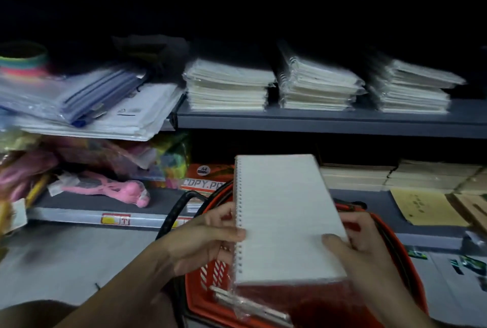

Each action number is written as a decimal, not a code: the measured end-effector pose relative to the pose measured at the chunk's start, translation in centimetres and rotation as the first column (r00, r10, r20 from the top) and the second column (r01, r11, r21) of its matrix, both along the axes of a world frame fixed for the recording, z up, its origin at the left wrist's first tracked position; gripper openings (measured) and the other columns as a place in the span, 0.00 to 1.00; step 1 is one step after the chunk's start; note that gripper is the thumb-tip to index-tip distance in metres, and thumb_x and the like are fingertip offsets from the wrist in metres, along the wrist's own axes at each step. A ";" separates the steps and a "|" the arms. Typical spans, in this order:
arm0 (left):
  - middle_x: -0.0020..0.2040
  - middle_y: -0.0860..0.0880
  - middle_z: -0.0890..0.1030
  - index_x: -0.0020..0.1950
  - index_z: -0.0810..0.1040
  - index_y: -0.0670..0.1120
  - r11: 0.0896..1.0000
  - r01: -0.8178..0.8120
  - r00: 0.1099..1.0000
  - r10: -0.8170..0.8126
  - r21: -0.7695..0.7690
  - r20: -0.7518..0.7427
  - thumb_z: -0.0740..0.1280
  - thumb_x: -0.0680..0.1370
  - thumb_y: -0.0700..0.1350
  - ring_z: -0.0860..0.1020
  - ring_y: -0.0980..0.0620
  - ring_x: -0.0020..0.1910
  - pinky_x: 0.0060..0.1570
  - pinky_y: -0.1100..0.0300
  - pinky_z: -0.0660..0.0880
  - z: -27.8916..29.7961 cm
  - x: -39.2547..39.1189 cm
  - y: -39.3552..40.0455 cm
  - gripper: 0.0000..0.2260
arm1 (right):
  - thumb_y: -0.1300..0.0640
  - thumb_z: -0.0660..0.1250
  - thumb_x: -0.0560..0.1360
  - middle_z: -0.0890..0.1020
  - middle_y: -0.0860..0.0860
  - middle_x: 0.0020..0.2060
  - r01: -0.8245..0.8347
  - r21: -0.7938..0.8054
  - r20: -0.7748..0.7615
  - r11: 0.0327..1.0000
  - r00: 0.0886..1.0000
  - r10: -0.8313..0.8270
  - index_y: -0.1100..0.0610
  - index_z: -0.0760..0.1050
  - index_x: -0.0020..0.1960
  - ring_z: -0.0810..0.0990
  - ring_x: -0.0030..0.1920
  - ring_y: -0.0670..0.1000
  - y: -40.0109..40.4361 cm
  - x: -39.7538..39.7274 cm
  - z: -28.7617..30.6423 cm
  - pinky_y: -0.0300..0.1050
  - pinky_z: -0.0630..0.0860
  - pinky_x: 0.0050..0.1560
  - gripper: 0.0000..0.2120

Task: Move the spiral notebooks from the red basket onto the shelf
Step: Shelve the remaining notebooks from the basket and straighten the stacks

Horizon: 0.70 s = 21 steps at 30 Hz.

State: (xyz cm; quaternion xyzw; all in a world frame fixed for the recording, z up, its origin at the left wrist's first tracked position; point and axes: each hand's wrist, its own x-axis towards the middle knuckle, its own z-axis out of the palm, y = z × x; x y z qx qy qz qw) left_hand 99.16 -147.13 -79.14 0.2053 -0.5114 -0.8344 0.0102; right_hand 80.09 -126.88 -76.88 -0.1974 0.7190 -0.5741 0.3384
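The red basket [200, 298] sits low in front of the shelf [329, 119] with at least one more wrapped notebook [250, 304] lying inside, while three stacks of notebooks [316, 87] rest on the shelf above. Both hands hold a white spiral notebook [284, 219] over the basket: the left hand [208, 238] grips its coil edge, the right hand [353, 243] pinches its right edge, thumb on top. An orange pack [205, 177] behind reads "A4" and "COPY".
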 end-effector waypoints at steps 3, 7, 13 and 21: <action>0.60 0.38 0.81 0.72 0.73 0.45 0.998 -0.052 0.996 0.050 -0.022 -0.079 0.67 0.77 0.34 0.84 0.45 0.48 0.44 0.49 0.83 1.0 0.3 -0.4 0.23 | 0.71 0.67 0.75 0.87 0.45 0.42 -0.033 -0.121 -0.089 0.992 0.996 0.022 0.54 0.70 0.55 0.86 0.41 0.42 -0.5 0.3 1.2 0.40 0.83 0.37 0.15; 0.54 0.40 0.84 0.66 0.79 0.44 0.988 -0.155 0.978 0.149 -0.024 -0.148 0.68 0.75 0.34 0.84 0.47 0.44 0.41 0.53 0.83 2.3 0.3 -1.2 0.19 | 0.67 0.67 0.76 0.87 0.47 0.48 -0.083 -0.241 -0.128 0.967 0.990 0.053 0.52 0.69 0.58 0.87 0.46 0.50 -1.6 -0.2 2.1 0.45 0.84 0.41 0.16; 0.55 0.41 0.84 0.63 0.81 0.45 0.964 -0.265 0.933 0.249 -0.025 -0.259 0.82 0.65 0.45 0.85 0.47 0.49 0.45 0.54 0.82 4.0 0.8 -2.8 0.28 | 0.53 0.66 0.76 0.85 0.46 0.55 -0.201 -0.323 -0.196 0.925 0.970 0.142 0.38 0.70 0.66 0.85 0.52 0.48 -4.3 -0.5 3.3 0.39 0.81 0.45 0.20; 0.62 0.44 0.83 0.64 0.82 0.48 0.834 -0.550 0.778 0.532 0.045 -0.334 0.68 0.75 0.43 0.82 0.46 0.58 0.61 0.49 0.78 6.5 -0.3 -5.9 0.17 | 0.60 0.62 0.80 0.83 0.47 0.61 -0.250 -0.459 -0.157 0.852 0.967 0.199 0.41 0.66 0.73 0.85 0.55 0.58 -10.0 -0.4 4.6 0.62 0.80 0.52 0.25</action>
